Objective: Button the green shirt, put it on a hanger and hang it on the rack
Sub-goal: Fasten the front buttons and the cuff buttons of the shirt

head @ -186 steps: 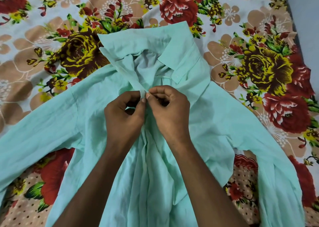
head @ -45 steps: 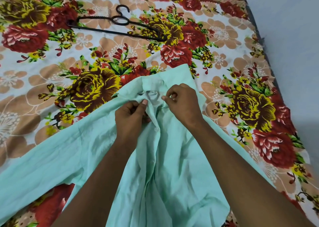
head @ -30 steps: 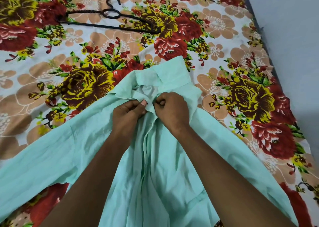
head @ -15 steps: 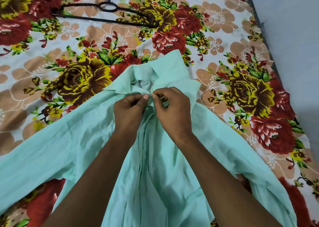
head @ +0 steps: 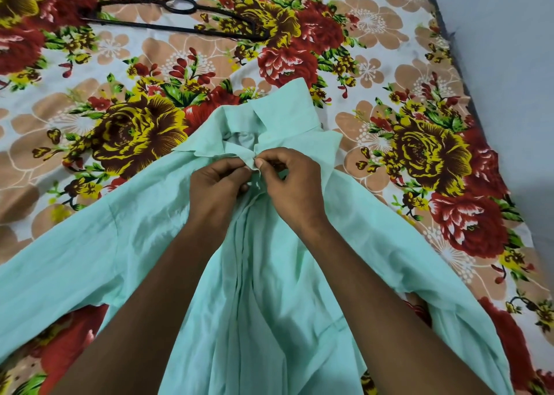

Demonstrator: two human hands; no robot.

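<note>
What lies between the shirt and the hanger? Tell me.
Nothing visible: only bare floral bedsheet separates the green shirt collar from the black hanger. Both hands, left hand and right hand, pinch the collar.

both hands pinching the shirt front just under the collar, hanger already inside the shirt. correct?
Not quite. Both the left hand and right hand do pinch the green shirt just under the collar, but the black hanger is not inside it. The head view shows it lying on the floral bedsheet, apart from the shirt.
</note>
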